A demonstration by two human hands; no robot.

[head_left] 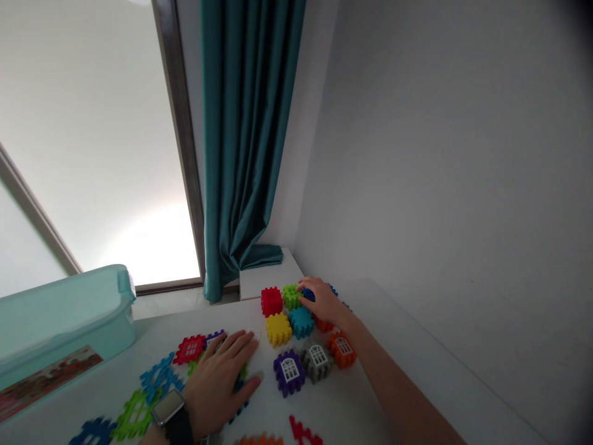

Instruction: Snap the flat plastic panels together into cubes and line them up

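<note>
My right hand (323, 301) reaches to the far end of the white table (352, 402), fingers curled on a dark blue toothed block (308, 295) beside a green cube (291, 296). Around it stand a red cube (271, 301), a yellow cube (278, 329) and a teal cube (301, 321). Nearer me sit purple (288, 372), grey (316, 361) and orange (341, 349) cubes with white window panels. My left hand (222, 380), a watch on its wrist, lies flat with spread fingers on loose flat pieces, next to a red one (189, 349).
A light teal plastic bin (65, 321) stands at the left edge of the table. Blue (157, 374) and green (134, 414) flat pieces lie near my left wrist. A teal curtain (245, 142) hangs at the corner, with the wall close on the right.
</note>
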